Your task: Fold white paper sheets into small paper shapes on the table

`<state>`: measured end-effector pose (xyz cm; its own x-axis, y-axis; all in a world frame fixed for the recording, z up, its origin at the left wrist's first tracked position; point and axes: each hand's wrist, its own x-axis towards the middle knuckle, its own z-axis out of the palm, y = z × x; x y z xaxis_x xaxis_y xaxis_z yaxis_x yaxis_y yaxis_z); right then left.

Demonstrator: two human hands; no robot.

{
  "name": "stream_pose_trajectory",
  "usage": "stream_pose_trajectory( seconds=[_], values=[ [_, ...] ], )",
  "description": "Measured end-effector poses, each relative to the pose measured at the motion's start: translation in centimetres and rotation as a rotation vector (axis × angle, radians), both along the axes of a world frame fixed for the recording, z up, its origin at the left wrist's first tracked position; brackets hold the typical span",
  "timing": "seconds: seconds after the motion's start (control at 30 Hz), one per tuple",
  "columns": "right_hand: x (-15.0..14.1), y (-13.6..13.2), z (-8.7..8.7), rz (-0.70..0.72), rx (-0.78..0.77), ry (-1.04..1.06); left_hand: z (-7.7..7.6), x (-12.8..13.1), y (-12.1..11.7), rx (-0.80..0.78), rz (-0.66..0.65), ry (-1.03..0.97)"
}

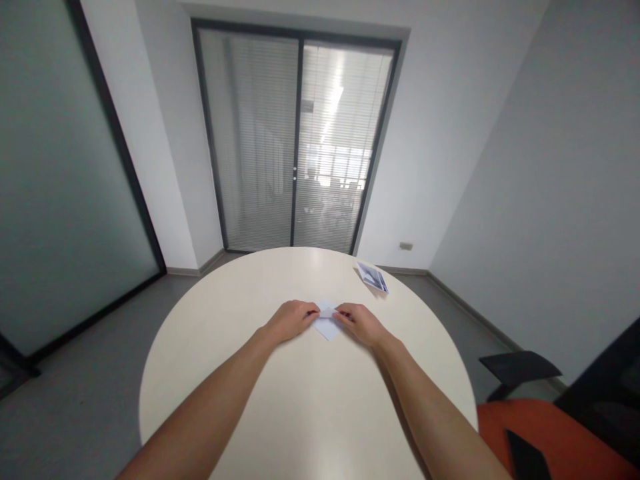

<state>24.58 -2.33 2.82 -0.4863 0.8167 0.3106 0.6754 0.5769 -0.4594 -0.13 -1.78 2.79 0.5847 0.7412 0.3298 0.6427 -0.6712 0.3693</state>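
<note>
A small pale sheet of paper (328,328) lies on the round table between my hands, one corner pointing toward me. Across its middle runs a folded strip or crease. My left hand (294,319) pinches the left end of that fold, its fingers closed. At the right end, my right hand (361,323) grips the paper in the same way, thumb and fingers together. The fingertips cover both ends of the fold.
The round cream table (240,293) fills the middle. Toward its far right edge lies a printed card or leaflet (372,277). An orange chair (550,437) with black armrests stands at the right. Beyond the table is a glass door (250,147) with blinds.
</note>
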Motion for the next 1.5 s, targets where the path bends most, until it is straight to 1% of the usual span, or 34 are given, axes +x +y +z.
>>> stream_pose_trajectory(
  seconds=[0.23, 0.47, 0.67, 0.9, 1.17, 1.4, 1.5],
  values=[
    [-0.1, -0.1, 0.0, -0.021, 0.002, 0.042, 0.0, 0.3, 0.0, -0.006, 0.069, -0.022],
    [0.0, 0.2, -0.7, -0.112, -0.035, 0.083, -0.5, 1.0, 0.0, 0.024, 0.230, 0.029],
    [-0.2, 0.2, -0.5, -0.087, -0.044, 0.086, -0.7, 1.4, -0.1, 0.029, 0.297, 0.078],
    [-0.2, 0.7, -1.3, -0.062, -0.033, 0.142, -1.0, 1.3, 0.0, 0.049, 0.293, 0.080],
    [-0.2, 1.1, -1.8, 0.078, 0.082, 0.099, -1.5, 1.3, 0.3, 0.098, 0.263, 0.126],
    [0.0, 1.5, -2.5, 0.064, 0.107, 0.034, -1.6, 1.2, 0.4, 0.097, 0.238, 0.116],
    [-0.1, 1.5, -2.5, 0.056, 0.106, 0.009, -1.5, 1.3, 0.3, 0.102, 0.203, 0.104]
  ],
)
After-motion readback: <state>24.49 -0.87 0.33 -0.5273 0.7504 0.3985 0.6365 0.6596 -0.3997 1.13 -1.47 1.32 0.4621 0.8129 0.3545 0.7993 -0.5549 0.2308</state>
